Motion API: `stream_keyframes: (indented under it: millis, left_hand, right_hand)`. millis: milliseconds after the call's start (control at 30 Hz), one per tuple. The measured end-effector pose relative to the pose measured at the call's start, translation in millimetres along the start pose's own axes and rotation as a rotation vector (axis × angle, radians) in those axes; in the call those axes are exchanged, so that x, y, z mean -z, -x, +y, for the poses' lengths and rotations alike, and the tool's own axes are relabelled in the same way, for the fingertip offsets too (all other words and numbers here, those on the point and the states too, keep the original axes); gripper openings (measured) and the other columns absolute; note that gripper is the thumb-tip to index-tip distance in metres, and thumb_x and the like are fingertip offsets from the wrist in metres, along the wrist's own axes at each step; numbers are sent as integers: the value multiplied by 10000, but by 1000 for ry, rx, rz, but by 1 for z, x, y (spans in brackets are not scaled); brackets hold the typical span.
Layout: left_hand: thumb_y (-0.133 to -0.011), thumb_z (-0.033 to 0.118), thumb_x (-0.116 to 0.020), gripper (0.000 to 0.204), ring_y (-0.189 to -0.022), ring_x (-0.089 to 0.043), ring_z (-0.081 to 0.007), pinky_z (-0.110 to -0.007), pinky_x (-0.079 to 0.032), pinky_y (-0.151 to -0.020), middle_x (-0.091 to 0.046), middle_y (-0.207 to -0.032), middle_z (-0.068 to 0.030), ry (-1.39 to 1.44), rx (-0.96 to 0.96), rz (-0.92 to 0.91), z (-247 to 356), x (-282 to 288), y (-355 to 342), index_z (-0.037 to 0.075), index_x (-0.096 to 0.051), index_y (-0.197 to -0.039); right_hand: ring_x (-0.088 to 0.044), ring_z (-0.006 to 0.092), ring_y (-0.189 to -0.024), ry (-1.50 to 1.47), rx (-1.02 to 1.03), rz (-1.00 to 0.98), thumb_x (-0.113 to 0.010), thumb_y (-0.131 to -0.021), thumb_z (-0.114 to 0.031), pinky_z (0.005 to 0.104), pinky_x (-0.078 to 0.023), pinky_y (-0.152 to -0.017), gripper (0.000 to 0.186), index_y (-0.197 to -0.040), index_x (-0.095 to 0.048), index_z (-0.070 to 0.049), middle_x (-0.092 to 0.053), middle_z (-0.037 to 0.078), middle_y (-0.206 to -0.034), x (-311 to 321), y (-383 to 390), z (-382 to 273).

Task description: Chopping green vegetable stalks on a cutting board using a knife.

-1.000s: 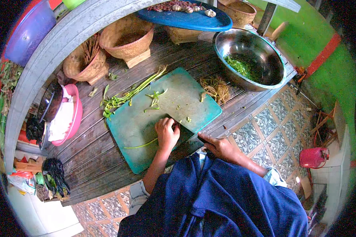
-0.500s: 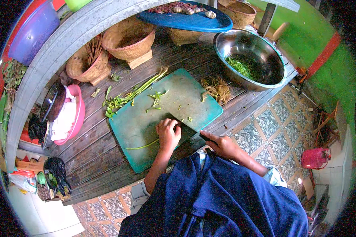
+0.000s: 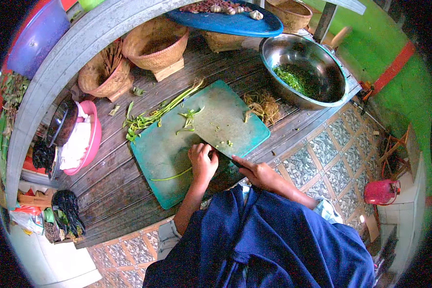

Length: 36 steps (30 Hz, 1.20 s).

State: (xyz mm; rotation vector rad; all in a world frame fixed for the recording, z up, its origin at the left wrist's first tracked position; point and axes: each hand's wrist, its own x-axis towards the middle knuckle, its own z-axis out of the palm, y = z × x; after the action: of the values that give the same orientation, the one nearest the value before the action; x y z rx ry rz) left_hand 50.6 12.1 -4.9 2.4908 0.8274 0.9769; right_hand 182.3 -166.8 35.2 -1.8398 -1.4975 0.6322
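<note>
My left hand (image 3: 201, 161) has its fingers curled over a thin green stalk (image 3: 170, 177) on the teal cutting board (image 3: 161, 151). My right hand (image 3: 254, 174) grips the dark handle of a knife (image 3: 225, 154), whose blade crosses the board just beside my left fingertips. Small chopped green bits (image 3: 229, 143) lie beyond the blade. Higher on the board sits a leafy sprig (image 3: 189, 119). A bundle of long green stalks (image 3: 163, 108) rests along the board's upper left edge, and a tangled heap of pale roots (image 3: 264, 108) is at its upper right.
A steel bowl (image 3: 321, 62) of chopped greens stands at the right. Behind are woven baskets (image 3: 153, 53) and a blue tray (image 3: 197, 24) with garlic. A pink basin (image 3: 93, 139) is at left. A red gas cylinder (image 3: 379, 192) stands beside the tiled floor (image 3: 321, 149).
My right hand and the knife have shifted slightly left and away from my body. My left hand stays at about the same spot on the board.
</note>
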Motion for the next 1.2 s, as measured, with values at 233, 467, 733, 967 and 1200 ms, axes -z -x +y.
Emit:
stream_keyframes:
  millis: [233,467,733,967,1200]
  left_hand:
    - [-709,135,-653,100,-891,-525,-295,-457,-370,-812,-571,-839,-67,-65,28,-45,-1,8,8,113,-603,-793]
    - [-733,140,-639,77,-899,-515,-305,-454,-367,-814,-571,-849,-70,-10,67,-24,-1,10,11,109,-593,-786]
    - [-729,127,-632,106,-875,-507,-321,-464,-372,-818,-555,-832,-92,-27,32,-26,-1,10,10,96,-567,-807]
    - [-683,91,-645,141,-868,-507,-329,-460,-379,-789,-557,-820,-105,-40,49,-8,3,10,9,75,-556,-791]
    - [-662,83,-653,142,-822,-511,-346,-459,-383,-742,-558,-768,-111,74,15,67,1,7,9,68,-549,-758]
  right_hand:
    - [-641,413,-844,6,179,89,-560,-902,-202,481,-527,-721,479,-1366,-445,-212,-647,240,-959,11,10,4]
    - [-639,403,-885,22,-8,-44,-559,-902,-192,470,-530,-778,471,-1360,-451,-206,-646,228,-1005,30,21,-18]
    - [-635,418,-877,18,-22,-93,-539,-914,-204,484,-518,-742,460,-1364,-448,-221,-639,247,-977,16,6,-10]
    - [-649,409,-811,14,121,10,-546,-907,-209,486,-523,-707,460,-1358,-459,-220,-632,255,-985,3,2,-1]
    - [-623,441,-678,52,-56,6,-542,-914,-281,519,-501,-604,387,-1256,-497,-107,-626,257,-756,20,18,-8]
